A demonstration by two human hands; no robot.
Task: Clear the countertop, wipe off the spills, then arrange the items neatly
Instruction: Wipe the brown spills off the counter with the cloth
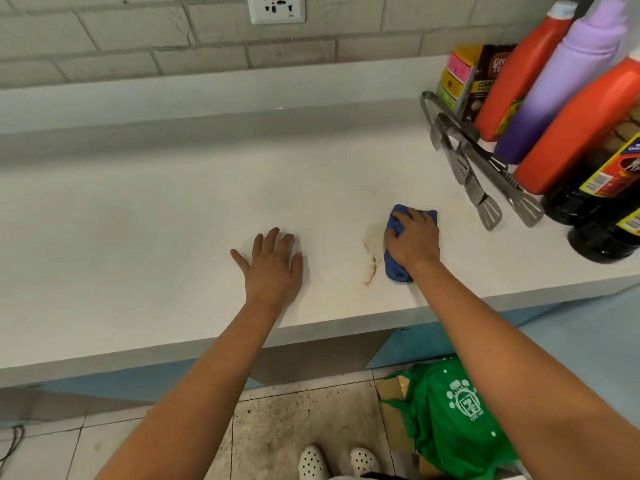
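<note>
Right hand (414, 237) grips a bunched blue cloth (398, 268) pressed onto the white countertop (138, 220), just beside a brown streaky spill (370, 268) near the front edge. Left hand (273, 265) rests flat, fingers spread, on the bare surface. Steel tongs (485, 168), orange and purple bottles and dark sauce bottles crowd the right end.

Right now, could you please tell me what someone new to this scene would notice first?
Probably the blue cloth gripped under the right hand near the front of the white countertop, just right of a thin brown spill streak. The left hand rests flat beside it, fingers spread. At the far right stand bright orange and purple bottles, with metal tongs lying in front.
</note>
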